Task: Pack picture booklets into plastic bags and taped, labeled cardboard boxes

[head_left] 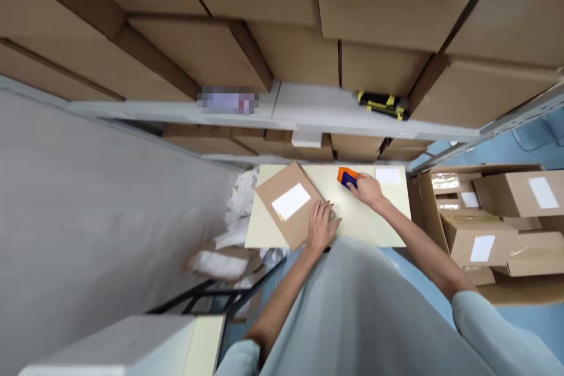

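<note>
Your left hand [321, 224] lies flat, fingers spread, on the near right corner of a brown cardboard parcel [288, 204] that sits at an angle on the left part of the pale table [374, 226]; the hand presses down and grips nothing. A white label [291, 201] is stuck on the parcel's top face, just left of your fingers. Your right hand [368, 189] reaches farther out across the table and closes over an orange and blue tool [347, 177], your fingers covering its right end. What kind of tool it is cannot be told from here. Just right of that hand, a small white slip [388, 175] lies on the far part of the table. To the right of the table stands an open carton [425, 200] filled with smaller labelled boxes. Beyond the table, shelves hold rows of brown cartons, and a black and yellow object [382, 105] rests on the shelf board.
</note>
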### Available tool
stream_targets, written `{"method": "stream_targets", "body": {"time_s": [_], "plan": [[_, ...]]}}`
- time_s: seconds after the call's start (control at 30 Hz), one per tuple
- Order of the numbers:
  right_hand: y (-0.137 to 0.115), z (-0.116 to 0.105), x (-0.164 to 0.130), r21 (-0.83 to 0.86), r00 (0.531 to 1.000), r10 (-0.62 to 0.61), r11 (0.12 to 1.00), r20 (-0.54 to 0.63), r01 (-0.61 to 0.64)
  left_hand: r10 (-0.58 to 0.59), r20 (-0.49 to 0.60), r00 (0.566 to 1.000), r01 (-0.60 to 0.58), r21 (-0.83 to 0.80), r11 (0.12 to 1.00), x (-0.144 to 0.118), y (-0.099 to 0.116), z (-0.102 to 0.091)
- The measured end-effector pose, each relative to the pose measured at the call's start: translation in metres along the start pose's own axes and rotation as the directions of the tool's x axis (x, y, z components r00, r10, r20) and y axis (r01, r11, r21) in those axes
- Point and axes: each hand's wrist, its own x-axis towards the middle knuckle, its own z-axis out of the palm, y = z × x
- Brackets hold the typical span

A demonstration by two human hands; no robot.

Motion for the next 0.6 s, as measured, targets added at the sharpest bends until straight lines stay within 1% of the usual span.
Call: {"method": "stream_targets", "body": {"time_s": [0.03,0.07,0.1,0.13,0.2,0.23,0.27,0.3,0.33,0.37,0.43,0.5,0.53,0.6], "plan": [[-0.009,-0.011,-0.004,0.058,0.998,0.042,0.998,-0.055,-0.039,-0.017,-0.119,0.993,0.007,-0.08,0.997,0.014,0.002,-0.01],[-0.02,-0.024,-0.007,0.12,0.99,0.076,0.991,-0.12,-0.061,-0.015,-0.227,0.974,-0.017,-0.14,0.99,0.031,0.003,-0.024],[-0.032,-0.037,-0.007,0.179,0.977,0.099,0.982,-0.19,-0.065,0.004,-0.311,0.95,-0.061,-0.175,0.983,0.051,0.005,-0.042],[-0.046,-0.052,-0.006,0.221,0.959,0.099,0.974,-0.265,-0.039,0.034,-0.371,0.928,-0.112,-0.191,0.975,0.073,0.007,-0.061],[-0.072,-0.086,0.005,0.249,0.902,0.038,0.965,-0.43,0.078,0.117,-0.435,0.893,-0.218,-0.192,0.957,0.119,0.009,-0.102],[-0.083,-0.103,0.014,0.232,0.868,-0.008,0.962,-0.497,0.142,0.139,-0.439,0.888,-0.244,-0.194,0.95,0.14,0.01,-0.121],[-0.092,-0.12,0.025,0.201,0.837,-0.056,0.96,-0.544,0.196,0.15,-0.436,0.887,-0.257,-0.198,0.946,0.158,0.01,-0.137],[-0.099,-0.135,0.038,0.166,0.82,-0.093,0.961,-0.566,0.223,0.155,-0.429,0.89,-0.263,-0.204,0.943,0.172,0.011,-0.15],[-0.104,-0.148,0.051,0.131,0.82,-0.117,0.965,-0.56,0.227,0.153,-0.422,0.894,-0.261,-0.21,0.942,0.182,0.011,-0.159],[-0.106,-0.159,0.065,0.103,0.835,-0.124,0.972,-0.536,0.21,0.146,-0.416,0.898,-0.253,-0.216,0.943,0.187,0.01,-0.165],[-0.106,-0.173,0.088,0.057,0.879,-0.11,0.987,-0.464,0.153,0.127,-0.401,0.907,-0.233,-0.228,0.945,0.183,0.008,-0.165],[-0.101,-0.177,0.103,0.025,0.904,-0.086,0.994,-0.419,0.106,0.112,-0.357,0.927,-0.21,-0.248,0.946,0.166,0.004,-0.154],[-0.098,-0.176,0.107,0.02,0.904,-0.078,0.995,-0.42,0.095,0.105,-0.316,0.943,-0.193,-0.263,0.945,0.153,0.0,-0.145],[-0.092,-0.17,0.108,0.036,0.883,-0.073,0.994,-0.464,0.101,0.081,-0.195,0.978,-0.138,-0.298,0.944,0.124,-0.009,-0.126]]}}
